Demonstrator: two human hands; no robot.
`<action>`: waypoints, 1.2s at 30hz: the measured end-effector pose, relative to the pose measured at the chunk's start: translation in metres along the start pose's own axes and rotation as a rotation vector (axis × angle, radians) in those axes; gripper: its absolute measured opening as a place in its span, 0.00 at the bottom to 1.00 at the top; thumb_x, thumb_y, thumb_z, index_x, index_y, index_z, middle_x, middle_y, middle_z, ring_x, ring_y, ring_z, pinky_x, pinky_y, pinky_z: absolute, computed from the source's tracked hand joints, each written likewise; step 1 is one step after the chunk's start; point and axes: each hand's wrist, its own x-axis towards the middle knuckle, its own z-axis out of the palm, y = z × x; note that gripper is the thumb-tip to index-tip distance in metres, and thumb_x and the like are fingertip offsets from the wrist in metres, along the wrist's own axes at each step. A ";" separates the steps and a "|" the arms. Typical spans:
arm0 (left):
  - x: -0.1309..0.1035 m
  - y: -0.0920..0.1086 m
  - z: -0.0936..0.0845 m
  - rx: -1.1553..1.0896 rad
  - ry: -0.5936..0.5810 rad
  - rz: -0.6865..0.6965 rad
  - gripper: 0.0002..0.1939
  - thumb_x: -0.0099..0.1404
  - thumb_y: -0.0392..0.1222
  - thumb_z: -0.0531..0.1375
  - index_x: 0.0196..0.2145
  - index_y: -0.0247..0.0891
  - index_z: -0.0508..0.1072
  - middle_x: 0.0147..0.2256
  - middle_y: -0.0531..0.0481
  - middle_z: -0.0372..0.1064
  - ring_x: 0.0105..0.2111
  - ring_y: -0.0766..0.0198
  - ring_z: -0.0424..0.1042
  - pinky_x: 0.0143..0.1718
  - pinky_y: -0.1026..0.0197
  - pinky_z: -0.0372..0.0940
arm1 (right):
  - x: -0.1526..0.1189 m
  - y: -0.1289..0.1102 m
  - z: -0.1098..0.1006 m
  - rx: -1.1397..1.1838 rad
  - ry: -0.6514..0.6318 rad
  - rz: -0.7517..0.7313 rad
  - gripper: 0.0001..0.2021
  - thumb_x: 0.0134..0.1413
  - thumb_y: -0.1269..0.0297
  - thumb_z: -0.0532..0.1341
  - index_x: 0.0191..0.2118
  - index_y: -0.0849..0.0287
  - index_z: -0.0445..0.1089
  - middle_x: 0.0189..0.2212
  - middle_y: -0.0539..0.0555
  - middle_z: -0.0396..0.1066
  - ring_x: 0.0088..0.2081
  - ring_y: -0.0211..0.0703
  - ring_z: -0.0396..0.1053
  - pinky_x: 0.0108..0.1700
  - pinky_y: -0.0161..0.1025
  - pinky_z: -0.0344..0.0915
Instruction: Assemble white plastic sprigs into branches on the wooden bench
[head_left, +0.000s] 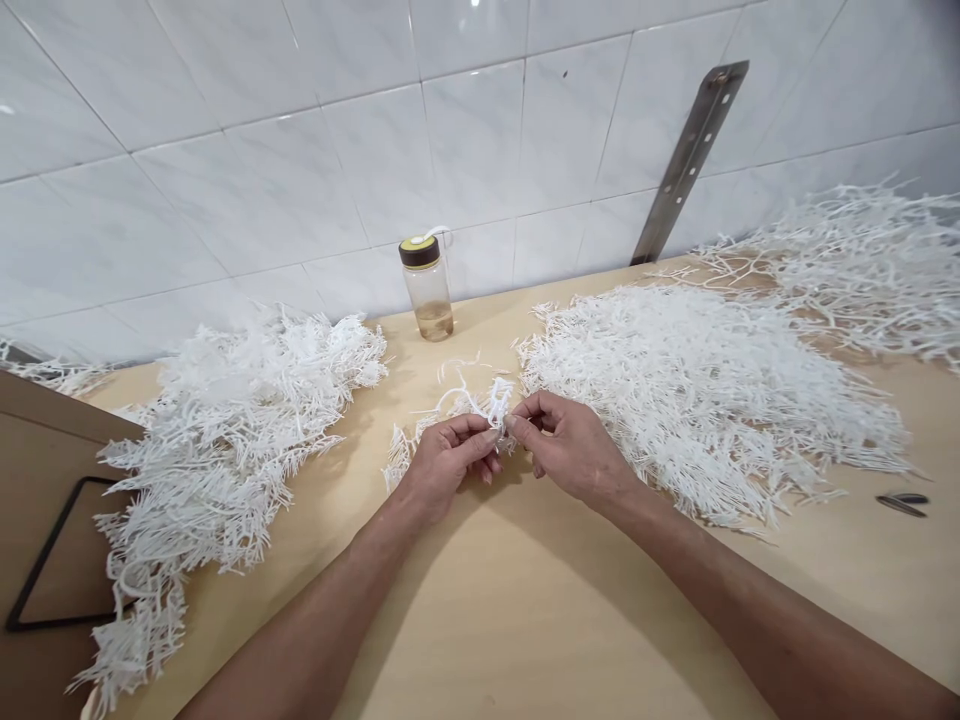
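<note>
Near the middle of the wooden table point(480, 600), a small white branched piece point(499, 400) is pinched between my two hands. My left hand point(448, 460) grips its lower left side with thumb and forefinger. From the right, my right hand point(566, 440) pinches the same piece, the fingertips of both hands almost touching. Loose white strands point(401, 455) lie behind and beside my left hand. A large heap of white branched pieces point(720, 400) spreads to the right, and another heap point(225, 450) lies on the left.
A clear bottle point(431, 290) with a dark and yellow-green lid stands by the tiled wall. Small dark snips point(902, 504) lie at the right. A brown box point(52, 530) is at the left edge. A metal bracket point(690, 160) leans at the wall. More white strands point(877, 260) lie back right.
</note>
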 end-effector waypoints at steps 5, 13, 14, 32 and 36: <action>-0.001 0.000 -0.001 0.067 -0.043 0.006 0.15 0.56 0.49 0.68 0.30 0.33 0.73 0.19 0.51 0.70 0.18 0.70 0.65 0.21 0.68 0.60 | -0.001 -0.001 -0.002 -0.016 0.005 -0.049 0.13 0.56 0.54 0.60 0.33 0.59 0.72 0.27 0.52 0.72 0.22 0.36 0.64 0.23 0.36 0.62; -0.001 -0.004 -0.006 -0.060 -0.067 -0.019 0.16 0.57 0.49 0.68 0.28 0.35 0.70 0.18 0.53 0.68 0.15 0.71 0.63 0.15 0.70 0.56 | -0.002 0.002 0.002 0.020 -0.030 -0.181 0.12 0.59 0.56 0.59 0.33 0.58 0.73 0.26 0.51 0.73 0.25 0.38 0.68 0.25 0.34 0.65; 0.000 -0.003 -0.007 -0.083 -0.060 -0.026 0.16 0.56 0.48 0.69 0.27 0.35 0.70 0.19 0.53 0.69 0.15 0.72 0.63 0.15 0.70 0.55 | -0.002 0.002 0.002 0.058 -0.058 -0.159 0.13 0.60 0.54 0.59 0.34 0.59 0.73 0.26 0.51 0.73 0.23 0.37 0.67 0.23 0.33 0.64; 0.003 -0.002 -0.006 -0.325 -0.074 -0.067 0.15 0.58 0.48 0.68 0.36 0.33 0.72 0.31 0.47 0.74 0.20 0.71 0.67 0.14 0.70 0.58 | 0.001 0.003 0.000 0.147 -0.014 -0.019 0.10 0.53 0.59 0.62 0.38 0.58 0.74 0.26 0.50 0.72 0.19 0.34 0.63 0.17 0.32 0.65; 0.003 0.000 -0.004 -0.267 0.028 -0.056 0.16 0.53 0.47 0.71 0.29 0.33 0.72 0.26 0.52 0.71 0.17 0.73 0.64 0.12 0.72 0.54 | -0.001 0.001 -0.002 0.070 0.018 -0.083 0.10 0.54 0.58 0.62 0.37 0.58 0.75 0.27 0.51 0.73 0.20 0.34 0.65 0.18 0.32 0.63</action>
